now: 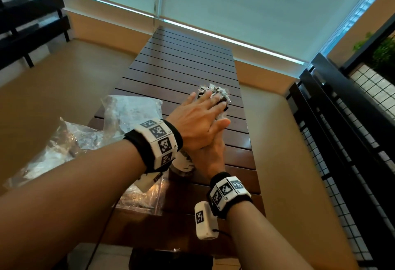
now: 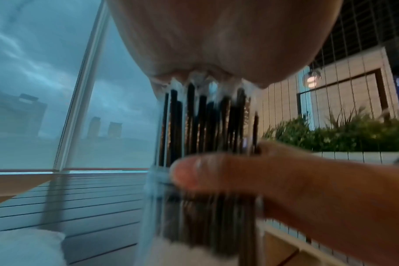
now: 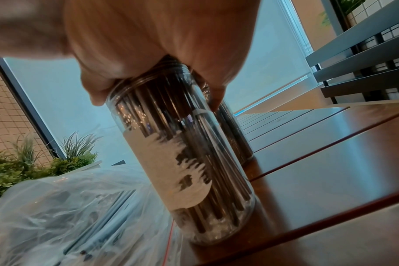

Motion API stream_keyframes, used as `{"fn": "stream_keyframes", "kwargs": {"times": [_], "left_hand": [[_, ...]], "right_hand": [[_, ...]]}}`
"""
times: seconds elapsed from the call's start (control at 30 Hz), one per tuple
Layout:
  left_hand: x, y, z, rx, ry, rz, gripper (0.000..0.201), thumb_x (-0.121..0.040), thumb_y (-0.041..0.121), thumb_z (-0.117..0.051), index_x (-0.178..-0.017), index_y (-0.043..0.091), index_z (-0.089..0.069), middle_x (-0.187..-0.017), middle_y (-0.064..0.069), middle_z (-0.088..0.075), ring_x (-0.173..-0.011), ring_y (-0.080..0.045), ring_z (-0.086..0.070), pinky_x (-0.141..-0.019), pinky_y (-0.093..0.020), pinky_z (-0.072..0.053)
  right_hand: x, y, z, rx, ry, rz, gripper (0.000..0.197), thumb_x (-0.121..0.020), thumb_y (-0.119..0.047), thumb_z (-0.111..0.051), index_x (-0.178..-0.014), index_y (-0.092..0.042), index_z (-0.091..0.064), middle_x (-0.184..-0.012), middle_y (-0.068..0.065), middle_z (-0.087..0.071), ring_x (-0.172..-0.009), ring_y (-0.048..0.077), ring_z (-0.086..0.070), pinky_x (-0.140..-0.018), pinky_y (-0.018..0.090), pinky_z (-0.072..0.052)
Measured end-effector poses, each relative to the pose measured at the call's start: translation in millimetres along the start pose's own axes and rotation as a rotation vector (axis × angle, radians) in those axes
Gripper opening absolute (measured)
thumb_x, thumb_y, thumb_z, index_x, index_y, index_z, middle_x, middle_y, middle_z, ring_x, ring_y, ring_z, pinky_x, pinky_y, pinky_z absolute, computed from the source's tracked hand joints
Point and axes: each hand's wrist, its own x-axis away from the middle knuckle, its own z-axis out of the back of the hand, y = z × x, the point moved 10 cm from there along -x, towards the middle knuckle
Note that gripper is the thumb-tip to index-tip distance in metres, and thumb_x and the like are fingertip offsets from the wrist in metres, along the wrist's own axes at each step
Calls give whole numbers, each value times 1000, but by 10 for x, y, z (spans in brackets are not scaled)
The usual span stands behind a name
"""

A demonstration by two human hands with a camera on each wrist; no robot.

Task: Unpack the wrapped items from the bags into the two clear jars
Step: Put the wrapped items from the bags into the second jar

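Observation:
Two clear jars stand on a dark slatted table (image 1: 188,60), both packed with dark wrapped sticks. My left hand (image 1: 211,98) lies flat on the crinkled wrapper tops of the far jar (image 1: 215,92), fingers straight. The left wrist view shows that palm (image 2: 216,45) on the sticks (image 2: 205,117), with the thumb (image 2: 216,171) against the jar's side. Beneath my left wrist, my right hand (image 1: 213,152) grips the mouth of the near jar (image 1: 183,163). In the right wrist view its fingers (image 3: 159,54) curl round the rim of this white-labelled jar (image 3: 189,162), which is tilted.
Crumpled clear plastic bags lie at the table's left end (image 1: 128,109), over its near left corner (image 1: 53,148) and beside the near jar (image 3: 68,216). A black railing (image 1: 342,130) runs along the right. A blind-covered window stands beyond the table.

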Motion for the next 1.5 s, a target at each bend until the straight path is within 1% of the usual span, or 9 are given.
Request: {"fn": "stream_keyframes", "kwargs": {"times": [0.4, 0.53, 0.63, 0.73, 0.83, 0.93, 1.03, 1.23, 1.5], "left_hand": [[29, -2, -188, -28, 35, 66, 62, -99, 45, -13, -143, 13, -42, -154, -9, -38, -147, -25, -23, -121, -41, -8], [50, -10, -167, 31, -55, 103, 77, -95, 64, -12, -155, 16, -14, -163, -10, -12, -150, -24, -9, -122, -44, -3], [107, -76, 220, 214, 131, 90, 81, -88, 71, -9, -155, 25, -9, -163, -7, -9, -149, -23, -12, -121, -47, -6], [282, -569, 567, 498, 358, 250, 58, -97, 51, -31, -148, 24, -31, -146, -4, -39, -134, -21, -39, -113, -45, -30], [514, -1166, 326, 410, 92, 428, 59, -87, 20, -57, -143, 22, -40, -141, -6, -43, -130, -23, -45, -105, -37, -40], [968, -1529, -213, 13, -417, 469, 107, -71, 45, -75, -154, 30, -9, -160, -8, -12, -145, -29, -21, -113, -45, -32], [1386, -1718, -514, -73, -564, 514, 137, -54, 77, -73, -152, 33, 13, -162, -6, 10, -150, -30, -3, -117, -50, -25], [1409, -1656, -431, 176, -330, 513, 58, -100, 20, -43, -154, 20, -21, -158, -12, -28, -143, -28, -30, -116, -36, -27], [1310, -1567, -252, 315, -275, 506, 54, -98, 12, -41, -150, 25, -35, -150, -12, -43, -136, -29, -41, -109, -33, -36]], "right_hand": [[1, -29, 25, 89, -39, 31, 44, -78, -27, -74, -115, -25, -51, -105, -9, -61, -88, 1, -61, -66, 15, -50], [149, 183, 140, 350, 3, -101, 87, -62, -65, -74, -126, -22, -34, -113, -9, -38, -95, 7, -43, -75, 22, -43], [394, 297, 302, 559, 42, -166, 80, -53, -93, -53, -97, -29, -36, -96, -12, -44, -83, 8, -48, -75, 30, -44], [532, 207, 172, 580, -52, -10, 54, -77, -81, -40, -69, -28, -40, -63, -13, -48, -57, 5, -46, -58, 25, -39], [616, 56, -291, 631, -280, 144, 41, -89, -58, -44, -68, -24, -48, -60, -10, -53, -54, 10, -50, -55, 28, -43], [592, -159, -727, 592, -387, 242, 26, -94, -40, -50, -80, -19, -57, -74, -5, -61, -65, 15, -57, -62, 34, -49], [556, -310, -1142, 606, -468, 330, 19, -95, -28, -51, -90, -15, -65, -88, 1, -64, -77, 21, -60, -65, 32, -46], [522, -403, -1678, 592, -579, 297, 54, -85, 0, -51, -135, -21, -52, -108, 8, -68, -93, 26, -64, -79, 38, -55], [187, -170, -1908, 634, -564, -99, 30, -99, -19, -41, -122, -13, -59, -126, 9, -60, -117, 27, -56, -94, 33, -43]]}}
